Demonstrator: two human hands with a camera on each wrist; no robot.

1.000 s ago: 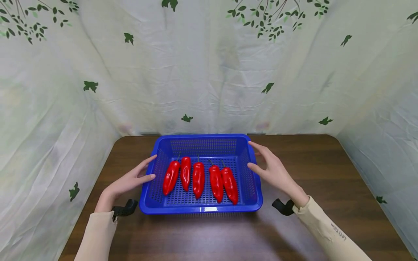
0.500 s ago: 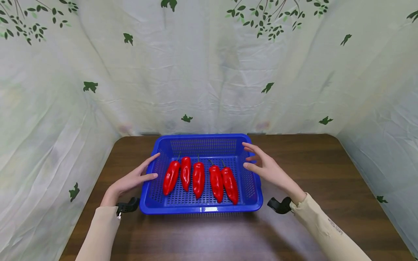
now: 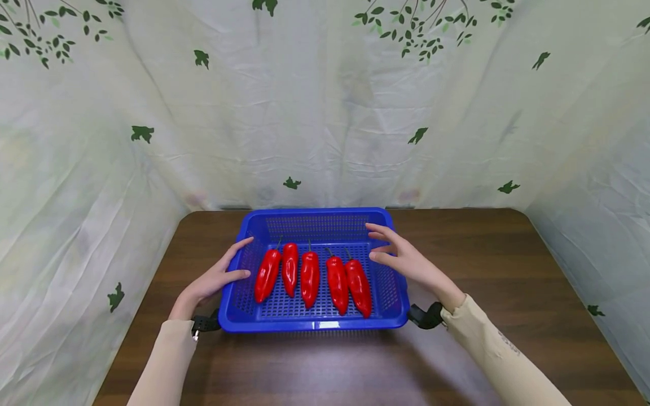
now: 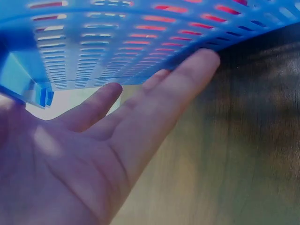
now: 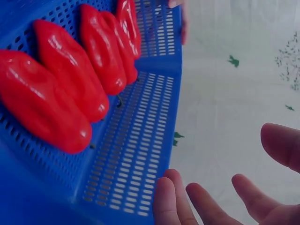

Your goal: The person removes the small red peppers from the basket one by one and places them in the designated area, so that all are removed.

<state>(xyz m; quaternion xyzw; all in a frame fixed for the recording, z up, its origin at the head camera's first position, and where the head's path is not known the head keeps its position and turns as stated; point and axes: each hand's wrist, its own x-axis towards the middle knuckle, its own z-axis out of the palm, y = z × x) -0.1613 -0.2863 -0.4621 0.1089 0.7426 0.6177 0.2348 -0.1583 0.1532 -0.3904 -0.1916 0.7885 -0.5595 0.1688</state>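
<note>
A blue perforated plastic basket (image 3: 315, 326) holds several glossy red peppers (image 3: 310, 279) in a row, their stems pointing to the far side. My left hand (image 3: 207, 282) is at the basket's left side, thumb and index finger reaching over the rim. In the left wrist view, other straight fingers (image 4: 159, 110) extend along the outside of the slotted wall. Over the right rim is my right hand (image 3: 408, 260), its fingers loosely bent and spread, nothing between them. The right wrist view shows these fingers (image 5: 206, 204) near the basket's rim, apart from the peppers.
The basket stands on a dark brown wooden table (image 3: 508, 282), close to its far edge. A pale curtain (image 3: 325, 113) with green leaf prints hangs behind and on both sides. Dark wrist mounts (image 3: 425, 316) sit at both sleeves, near the basket's front corners.
My right hand has moved left, from beside the right rim to over the basket's inside. My left hand has shifted slightly right over the left rim. Basket and peppers have stayed put.
</note>
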